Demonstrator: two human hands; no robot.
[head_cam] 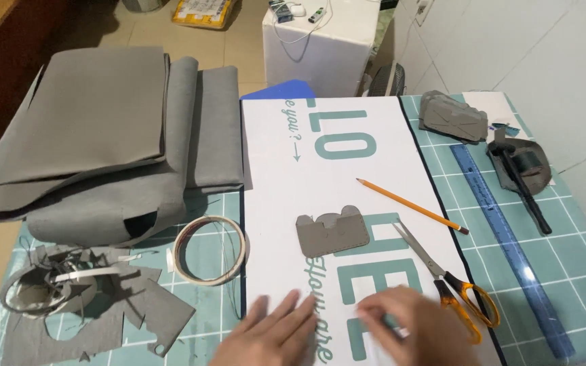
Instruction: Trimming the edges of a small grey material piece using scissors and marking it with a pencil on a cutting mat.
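**Two hands on a white printed sheet, a small grey cutout just beyond them**

The left hand [269, 335] lies flat on the large white sheet [320, 183] near the bottom edge of the view, its fingers [286, 308] spread and straight, gripping nothing. The right hand [412, 325] sits just beside it on the same sheet; it is blurred, its fingers [374, 313] curled down toward the paper, and whether they pinch anything cannot be told.

The sheet is white with large teal letters and smaller teal script, and it covers the middle of the tabletop [578, 257], which is laid with a teal cutting mat marked in a white grid. On the sheet, a little beyond the hands, lies a small grey cutout [332, 232]: a flat, roughly rectangular piece of matte grey material with rounded corners and a scooped notch in its upper edge.

To the right of the cutout, orange-handled scissors [452, 285] rest closed with the blades pointing up-left, near the right hand. A yellow pencil [412, 205] lies diagonally above them. A blue ruler [510, 244] runs along the mat further right. Left of the sheet sit a ring of tape [209, 249], grey scraps [130, 298], and a folded stack of grey fabric [110, 135].
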